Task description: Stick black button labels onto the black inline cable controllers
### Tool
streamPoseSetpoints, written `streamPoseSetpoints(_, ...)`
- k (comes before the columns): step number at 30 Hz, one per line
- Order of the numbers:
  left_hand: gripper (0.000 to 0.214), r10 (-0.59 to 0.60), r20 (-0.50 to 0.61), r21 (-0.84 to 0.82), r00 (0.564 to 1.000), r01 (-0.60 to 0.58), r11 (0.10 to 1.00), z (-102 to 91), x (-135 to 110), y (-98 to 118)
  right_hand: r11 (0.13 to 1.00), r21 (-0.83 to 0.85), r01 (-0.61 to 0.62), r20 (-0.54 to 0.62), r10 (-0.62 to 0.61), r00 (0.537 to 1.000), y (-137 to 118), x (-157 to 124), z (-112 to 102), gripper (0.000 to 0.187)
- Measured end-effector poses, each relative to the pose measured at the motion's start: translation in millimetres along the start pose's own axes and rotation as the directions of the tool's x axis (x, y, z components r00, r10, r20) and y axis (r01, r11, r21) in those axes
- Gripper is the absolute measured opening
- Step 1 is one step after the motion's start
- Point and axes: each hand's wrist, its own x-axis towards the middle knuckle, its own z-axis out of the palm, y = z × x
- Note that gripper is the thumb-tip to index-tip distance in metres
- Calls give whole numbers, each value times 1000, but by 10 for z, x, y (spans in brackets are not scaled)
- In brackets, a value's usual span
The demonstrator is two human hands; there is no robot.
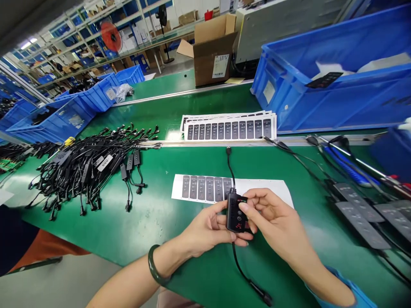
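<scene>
- Black controller (233, 214) is hovering in both hands over the green workbench (150, 239), the broadest thing I'm watching.
- Blue bin (337, 102) is standing at the far right.
- Now I'm spotting a pile of cabled units (85, 167), sprawling on the left.
- White label sheet (209, 188) is lying just beyond the hands, partly hidden.
- Left hand (205, 226) is gripping the controller, fingers curling beneath.
- Right hand (276, 218) is pinching its right edge, thumb and forefinger closing.
- Lower cable (237, 261) is trailing nearer me.
</scene>
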Motion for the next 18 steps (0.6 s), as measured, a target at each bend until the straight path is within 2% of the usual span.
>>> streamPoseSetpoints(6,60,4,12,7,1000,-4,1000,7,2,0,1000,2,-20,-6,20,1000,23,-10,28,26)
streamPoseSetpoints(18,66,-22,-8,39,1000,23,999,35,0,27,1000,-4,-27,-9,27,1000,15,-12,40,22)
